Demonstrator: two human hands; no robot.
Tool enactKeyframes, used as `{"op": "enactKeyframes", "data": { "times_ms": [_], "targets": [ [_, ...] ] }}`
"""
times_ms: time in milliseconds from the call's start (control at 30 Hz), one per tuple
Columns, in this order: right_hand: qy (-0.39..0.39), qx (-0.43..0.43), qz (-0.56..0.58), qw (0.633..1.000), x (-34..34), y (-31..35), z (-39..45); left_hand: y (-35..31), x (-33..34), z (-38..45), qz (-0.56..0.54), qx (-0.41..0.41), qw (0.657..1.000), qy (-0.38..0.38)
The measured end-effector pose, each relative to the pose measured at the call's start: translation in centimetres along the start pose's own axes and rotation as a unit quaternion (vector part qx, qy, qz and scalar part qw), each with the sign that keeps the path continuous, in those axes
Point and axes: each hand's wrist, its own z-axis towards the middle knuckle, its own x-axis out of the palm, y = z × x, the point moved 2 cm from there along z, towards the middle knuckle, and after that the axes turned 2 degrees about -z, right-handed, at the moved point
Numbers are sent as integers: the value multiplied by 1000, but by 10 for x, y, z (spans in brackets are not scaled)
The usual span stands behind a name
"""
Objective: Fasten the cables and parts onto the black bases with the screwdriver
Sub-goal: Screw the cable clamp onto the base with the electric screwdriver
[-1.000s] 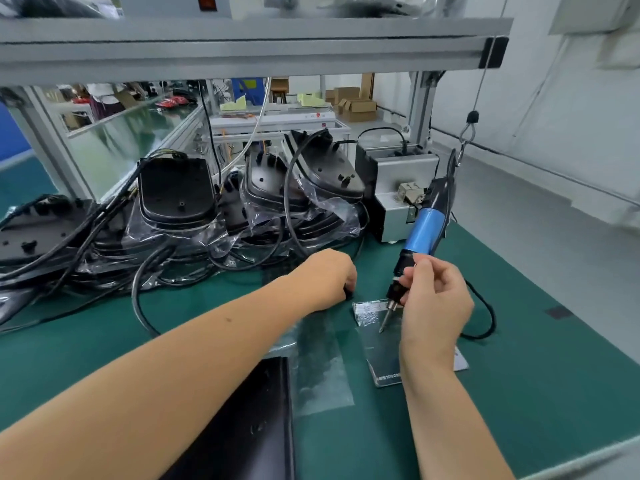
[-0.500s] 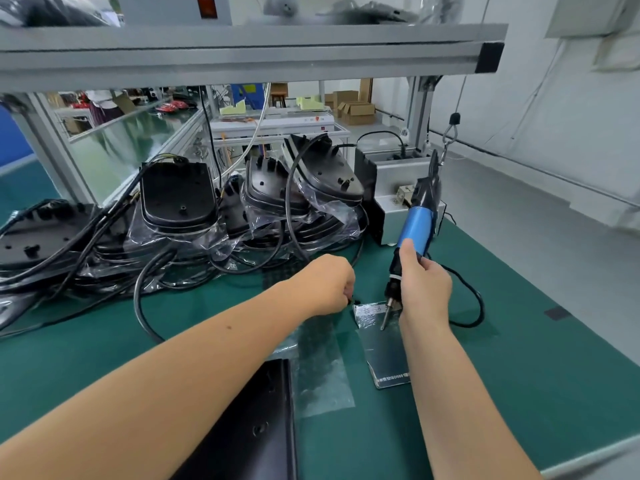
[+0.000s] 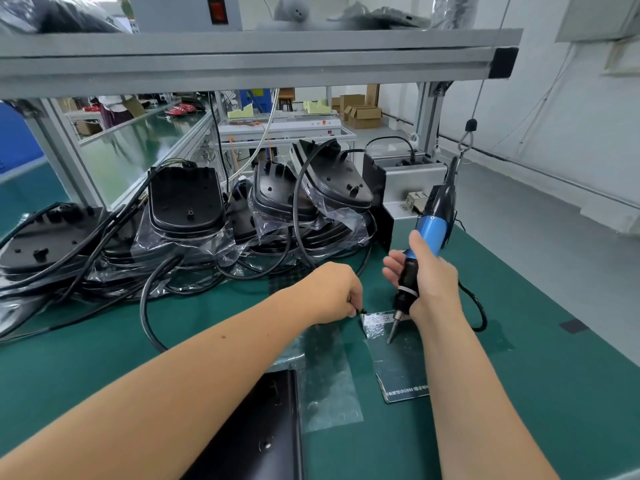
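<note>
My right hand (image 3: 427, 282) grips a blue and black electric screwdriver (image 3: 417, 261), tilted, with its bit tip just above a clear plastic bag (image 3: 398, 355) lying on the green mat. My left hand (image 3: 334, 292) is curled and pinches a small black part (image 3: 362, 311) at the bag's left top corner. A flat black base (image 3: 256, 434) lies at the near edge under my left forearm. More black bases (image 3: 187, 199) with black cables (image 3: 152, 292) are stacked in plastic wrap at the back.
A grey metal box (image 3: 405, 188) stands behind the screwdriver at the back right. The screwdriver's cord (image 3: 479, 313) loops on the mat right of my hand. A second clear plastic bag (image 3: 329, 375) lies beside the near base. An aluminium shelf frame (image 3: 242, 53) spans overhead.
My right hand has slid up the screwdriver and now wraps its body, thumb up, with the tool more upright. My left hand stays at the bag's corner.
</note>
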Motion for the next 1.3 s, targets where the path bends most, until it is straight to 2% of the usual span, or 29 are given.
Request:
{"op": "enactKeyframes", "data": {
  "times_ms": [133,233,367,1067,1300],
  "targets": [
    [49,5,107,993,5,10,-8,-5,-22,-18,-80,-8,994,-68],
    [87,-17,244,966,13,18,-21,-3,-37,-48,-182,4,981,-69],
    [114,-52,312,942,23,20,-43,3,-43,-83,-258,-4,964,-58],
    [125,-63,291,946,36,9,-63,9,-31,-101,-284,-42,957,-43],
    [110,-77,279,951,38,9,-67,7,-23,-106,-338,-90,933,-80]
  ]
}}
